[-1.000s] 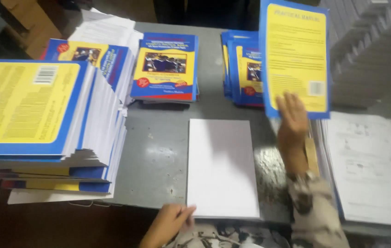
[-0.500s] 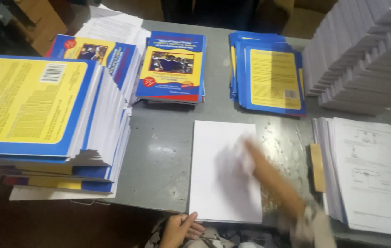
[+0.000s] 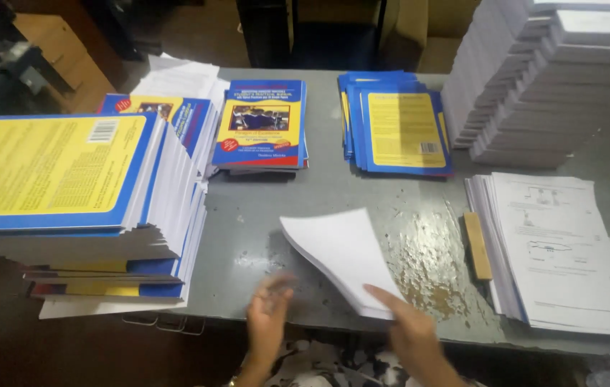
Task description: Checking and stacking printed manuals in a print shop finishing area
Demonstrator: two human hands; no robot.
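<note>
White page block (image 3: 344, 258) tilts off the desk (image 3: 262, 222), right hand (image 3: 409, 333) clamped beneath it for lifting; left hand (image 3: 269, 315) hovers beside, fingers apart.

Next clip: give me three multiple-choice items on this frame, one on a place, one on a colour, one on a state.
1. Where does the wooden block lie?
A) left of the printed sheets
B) on the tall book stack
C) on the floor

2. The back cover on the middle-right pile is mostly
A) red
B) yellow
C) green

3. The white paper block is
A) flat on the table
B) lifted and tilted
C) torn in half

Answers: 1 A, it sits beside their left edge; 2 B, yellow with blue border; 3 B, the right hand grips its near edge, raised.
</note>
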